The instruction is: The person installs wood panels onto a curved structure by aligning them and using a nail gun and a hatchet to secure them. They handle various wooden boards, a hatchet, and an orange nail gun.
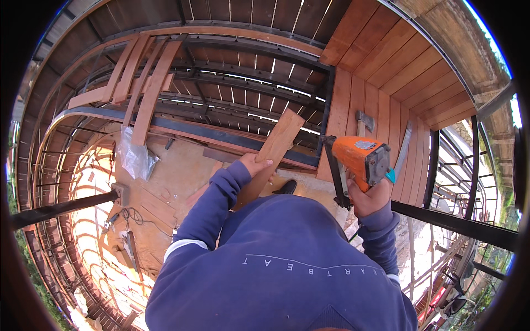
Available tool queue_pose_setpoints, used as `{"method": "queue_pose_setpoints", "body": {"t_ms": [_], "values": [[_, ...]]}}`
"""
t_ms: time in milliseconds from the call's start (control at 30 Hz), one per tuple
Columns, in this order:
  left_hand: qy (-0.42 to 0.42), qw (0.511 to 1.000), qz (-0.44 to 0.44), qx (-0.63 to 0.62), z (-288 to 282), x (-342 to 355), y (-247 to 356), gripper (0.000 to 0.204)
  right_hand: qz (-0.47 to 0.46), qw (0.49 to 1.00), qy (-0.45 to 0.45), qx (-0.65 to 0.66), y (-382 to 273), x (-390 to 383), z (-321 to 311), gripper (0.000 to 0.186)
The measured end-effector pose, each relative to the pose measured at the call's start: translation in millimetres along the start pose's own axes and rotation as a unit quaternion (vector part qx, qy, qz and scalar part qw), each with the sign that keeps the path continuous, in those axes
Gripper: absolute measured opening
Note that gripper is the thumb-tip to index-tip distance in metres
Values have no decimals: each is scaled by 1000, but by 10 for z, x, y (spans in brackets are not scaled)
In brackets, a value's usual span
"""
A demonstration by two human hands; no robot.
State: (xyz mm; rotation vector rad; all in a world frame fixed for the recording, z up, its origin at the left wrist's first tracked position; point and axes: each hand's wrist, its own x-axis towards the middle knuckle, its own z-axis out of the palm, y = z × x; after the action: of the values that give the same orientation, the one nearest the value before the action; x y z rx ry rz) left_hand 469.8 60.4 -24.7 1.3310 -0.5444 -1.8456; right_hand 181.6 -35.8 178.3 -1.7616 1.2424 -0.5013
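Observation:
My left hand [256, 166] is closed around the edge of a reddish wooden plank [281, 132], which slants up and away from my body over the dark metal frame. In my right hand [371, 197] is an orange nail gun [353, 151], held by its handle, with its black nose and magazine on the left side. The nail gun is apart from the plank. Beyond it, a hammer or hatchet [364, 120] with a grey head lies on the fitted boards [338, 105], and a handsaw [403, 148] with a teal handle lies to its right.
Several loose planks [157, 83] rest across the frame at the far left, beside a clear plastic bag [135, 155]. The open metal joists [237, 83] have gaps between them. Black rails [66, 210] cross at both sides. A corded tool [110, 222] lies on the floor at left.

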Motion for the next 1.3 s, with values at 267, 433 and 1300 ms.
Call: {"method": "queue_pose_setpoints", "body": {"t_ms": [267, 433, 1300], "values": [[-20, 999, 39, 18, -191, 229, -344, 39, -52, 977, -86, -186, 38, 291, 744, 27], [-31, 999, 10, 5, -109, 99, -100, 36, -5, 974, -67, -215, 83, 376, 848, 28], [-51, 998, 32, 12, -150, 167, -180, 36, 59, 966, -104, -228, 78, 472, 854, 23]]}}
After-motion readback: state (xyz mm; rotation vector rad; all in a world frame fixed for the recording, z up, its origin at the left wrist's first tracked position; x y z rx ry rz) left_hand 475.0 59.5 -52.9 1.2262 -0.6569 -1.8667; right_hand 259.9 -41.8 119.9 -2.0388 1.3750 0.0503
